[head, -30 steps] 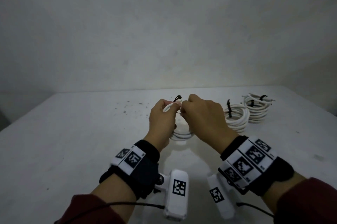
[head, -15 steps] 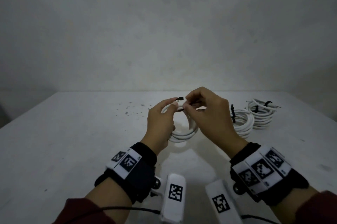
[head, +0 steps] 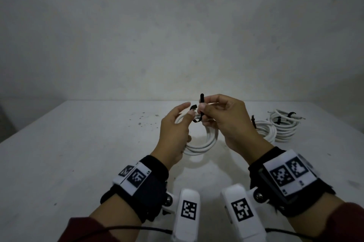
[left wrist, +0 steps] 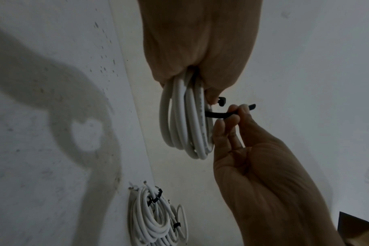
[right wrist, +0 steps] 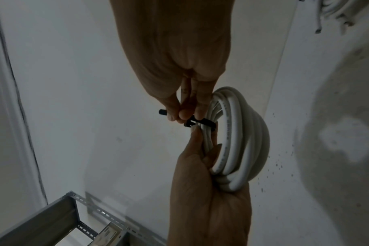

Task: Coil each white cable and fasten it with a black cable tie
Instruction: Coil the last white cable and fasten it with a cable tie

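A white cable coil (head: 201,144) hangs upright above the white table (head: 78,153), gripped at its left side by my left hand (head: 188,109). In the left wrist view the coil (left wrist: 185,124) runs through that hand's curled fingers. A black cable tie (head: 201,102) wraps the coil's top strands. My right hand (head: 202,107) pinches the tie's tail between thumb and fingertips, and the tail stands upright. The right wrist view shows the tie (right wrist: 202,123) looped round the coil (right wrist: 238,141), with its head at my left thumb tip.
Two coiled white cables with black ties, one (head: 265,130) nearer and one (head: 283,125) further right, lie at the table's back right. Dark specks (head: 141,118) dot the table. A grey metal frame (right wrist: 53,216) stands below the table edge.
My right hand has drawn the tie's tail upward from the coil's top, so the tail now points up. My left thumb has lifted off the tie. Both hands sit a little higher.
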